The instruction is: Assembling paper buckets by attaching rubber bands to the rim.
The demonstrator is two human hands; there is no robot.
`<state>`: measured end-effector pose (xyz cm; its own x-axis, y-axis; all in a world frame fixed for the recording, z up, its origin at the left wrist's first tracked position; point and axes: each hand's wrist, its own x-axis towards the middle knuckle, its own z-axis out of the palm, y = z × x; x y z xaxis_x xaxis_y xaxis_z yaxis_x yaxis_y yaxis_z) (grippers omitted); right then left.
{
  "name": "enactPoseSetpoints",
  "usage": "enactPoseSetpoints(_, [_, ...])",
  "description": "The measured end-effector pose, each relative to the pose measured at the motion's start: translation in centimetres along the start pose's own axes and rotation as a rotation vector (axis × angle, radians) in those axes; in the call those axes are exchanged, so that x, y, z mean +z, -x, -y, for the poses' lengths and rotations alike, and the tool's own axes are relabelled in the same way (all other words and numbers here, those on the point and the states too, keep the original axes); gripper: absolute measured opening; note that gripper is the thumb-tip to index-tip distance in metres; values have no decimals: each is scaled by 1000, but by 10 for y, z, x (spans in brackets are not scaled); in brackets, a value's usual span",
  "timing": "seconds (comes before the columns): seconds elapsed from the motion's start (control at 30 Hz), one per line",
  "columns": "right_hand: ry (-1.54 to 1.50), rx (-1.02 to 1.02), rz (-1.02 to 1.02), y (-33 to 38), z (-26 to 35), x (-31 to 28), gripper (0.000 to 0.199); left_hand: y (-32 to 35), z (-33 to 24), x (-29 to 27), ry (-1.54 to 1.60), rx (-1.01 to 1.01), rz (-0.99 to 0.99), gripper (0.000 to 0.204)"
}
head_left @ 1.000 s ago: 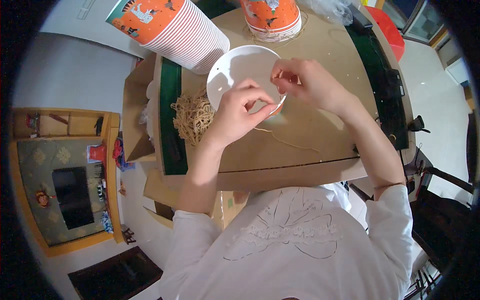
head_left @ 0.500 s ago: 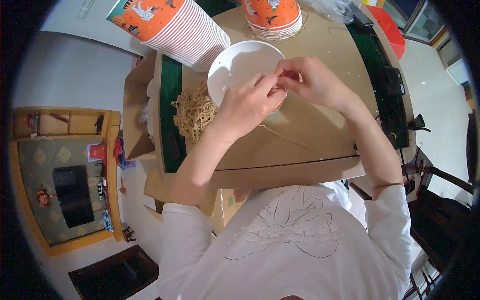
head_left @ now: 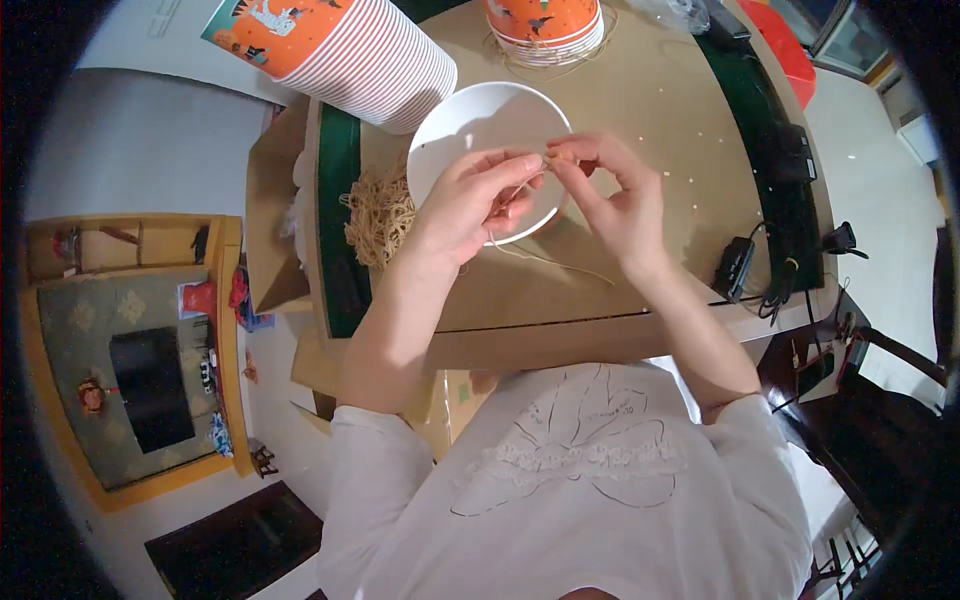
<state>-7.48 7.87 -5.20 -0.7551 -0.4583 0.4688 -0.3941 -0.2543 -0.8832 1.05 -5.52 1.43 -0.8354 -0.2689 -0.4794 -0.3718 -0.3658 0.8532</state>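
Observation:
A thin tan string (head_left: 555, 264) runs from between my fingertips and trails onto the table to the right. My left hand (head_left: 472, 198) is closed on it, thumb and fingers pinched. The fingertips of my right hand (head_left: 615, 190) pinch the string where the two hands meet. Both hands are over a paper bucket (head_left: 470, 108) with a white inside, its opening facing up toward me. Just left of the bucket lies a tangled heap of tan strings (head_left: 377, 215), partly behind my left forearm.
A long stack of orange-printed paper buckets (head_left: 370, 70) leans at the far left. Another orange stack (head_left: 545, 30), string around its base, stands at the back. Right are a black adapter with cables (head_left: 735, 268) and a red stool (head_left: 780, 55). An open cardboard box (head_left: 275, 215) stands left.
Both hands have turned and drawn slightly apart, uncovering the string at their fingertips. My right forearm has swung inward, exposing the black adapter. The string's loose end has shifted slightly.

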Motion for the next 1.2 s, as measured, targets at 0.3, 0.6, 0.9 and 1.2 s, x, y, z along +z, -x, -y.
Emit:
enactPoseSetpoints(0.3, [241, -255, -101, 15, -2, 11, 22, -3, 7, -9, 11, 27, 34, 19])
enactPoseSetpoints(0.6, [294, -243, -40, 15, 1, 7, 27, -4, 12, -13, 5, 86, -8, 17])
enactPoseSetpoints(0.9, [-26, 57, 77, 9, 5, 3, 19, 3, 10, -7, -217, 212, -101, 12])
enactPoseSetpoints(1.2, [37, 110, 99, 4, 5, 5, 9, 10, 18, 2, -565, 514, -278, 10])
